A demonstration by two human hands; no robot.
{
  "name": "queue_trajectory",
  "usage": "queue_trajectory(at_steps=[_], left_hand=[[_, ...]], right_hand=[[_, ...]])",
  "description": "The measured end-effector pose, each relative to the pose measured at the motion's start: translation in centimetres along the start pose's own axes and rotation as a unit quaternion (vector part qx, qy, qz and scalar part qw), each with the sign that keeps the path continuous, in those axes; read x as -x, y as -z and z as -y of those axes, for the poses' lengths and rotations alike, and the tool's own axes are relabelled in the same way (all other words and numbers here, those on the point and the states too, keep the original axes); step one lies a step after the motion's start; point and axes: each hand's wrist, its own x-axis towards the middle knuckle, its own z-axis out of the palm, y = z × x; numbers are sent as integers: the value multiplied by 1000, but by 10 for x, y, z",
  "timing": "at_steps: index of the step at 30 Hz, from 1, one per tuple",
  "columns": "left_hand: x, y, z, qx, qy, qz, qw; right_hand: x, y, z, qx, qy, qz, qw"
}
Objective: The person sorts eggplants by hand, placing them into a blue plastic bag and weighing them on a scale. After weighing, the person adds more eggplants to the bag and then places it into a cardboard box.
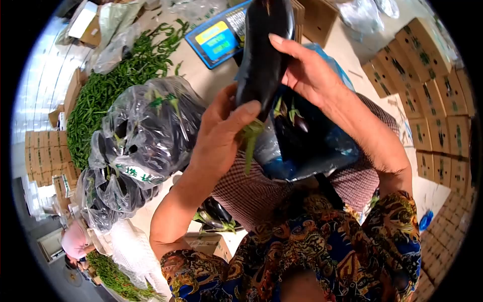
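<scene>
A large dark eggplant (264,55) is held up in both hands, its green stem end pointing down toward the lap. My left hand (224,123) wraps round the stem end, thumb on top. Higher up, my right hand (304,65) grips the other side, with its thumb on the skin. Below them a blue plastic bag (322,146) lies open between the knees, with eggplants (297,118) inside. Behind the held eggplant is a scale with a blue and yellow display (216,43).
Clear bags of eggplants (151,126) stand at the left beside a heap of green peppers (108,95). Stacked cartons (427,100) line the right. More eggplants (216,214) lie beside the left knee. Another person (75,239) is at the lower left.
</scene>
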Motion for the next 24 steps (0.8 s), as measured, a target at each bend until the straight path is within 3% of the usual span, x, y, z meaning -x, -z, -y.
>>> queue_trajectory(at_steps=[2,7,10,13,17,18,21,22,24], left_hand=[[0,-8,19,-91,53,18,994],[0,-31,66,-50,175,101,978],[-9,-39,79,28,250,92,963],[-18,-36,89,83,263,97,956],[-23,-38,97,-23,256,76,963],[-24,-41,99,-61,210,59,974],[-24,-46,101,-139,101,17,985],[-26,-44,98,-143,81,12,986],[-23,-44,91,-125,38,-14,991]], right_hand=[[23,28,-18,-69,-58,5,996],[63,82,-52,-88,-189,-47,977],[66,99,-57,-123,-202,-39,971],[70,108,-63,-158,-176,-29,971],[67,111,-76,-79,-165,-86,979],[70,108,-75,-54,-157,-91,982],[81,70,-69,28,-135,-234,962],[79,79,-68,62,-131,-138,980],[77,69,-63,63,-93,-142,984]])
